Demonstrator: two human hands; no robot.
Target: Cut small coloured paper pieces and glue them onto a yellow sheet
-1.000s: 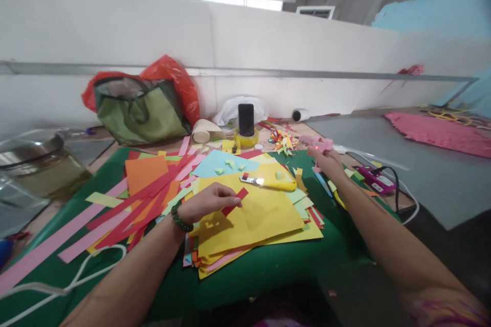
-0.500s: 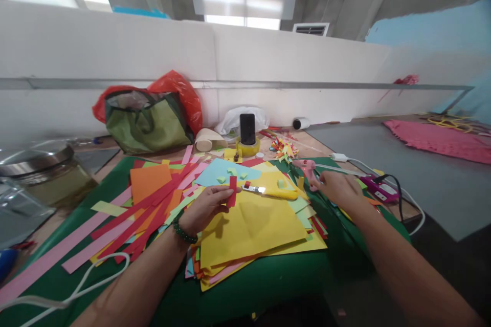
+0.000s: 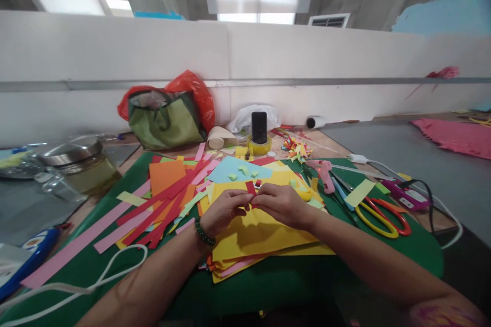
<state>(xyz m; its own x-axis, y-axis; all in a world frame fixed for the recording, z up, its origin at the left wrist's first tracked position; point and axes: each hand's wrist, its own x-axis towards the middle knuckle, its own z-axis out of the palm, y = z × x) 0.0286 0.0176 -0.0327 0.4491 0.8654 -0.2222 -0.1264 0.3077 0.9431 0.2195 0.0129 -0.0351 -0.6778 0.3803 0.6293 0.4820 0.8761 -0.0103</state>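
Observation:
A short red paper strip stands upright above the yellow paper stack. My left hand, with a green bead bracelet at the wrist, pinches it from the left. The fingertips of my right hand close on its lower part from the right. Beneath the right hand lies a yellow utility knife, mostly covered. Small green paper pieces rest on a light blue sheet just beyond. Right of the stack, a pink glue gun lies on the green mat.
Red, pink and orange paper strips spread at left. Scissors with yellow handles and red handles lie at right, by a purple power strip. A phone stands at the back. A glass jar and white cable are left.
My right hand has left the glue gun and come leftward to the red strip, meeting my left hand. The glue gun now lies on the mat. The view has shifted left.

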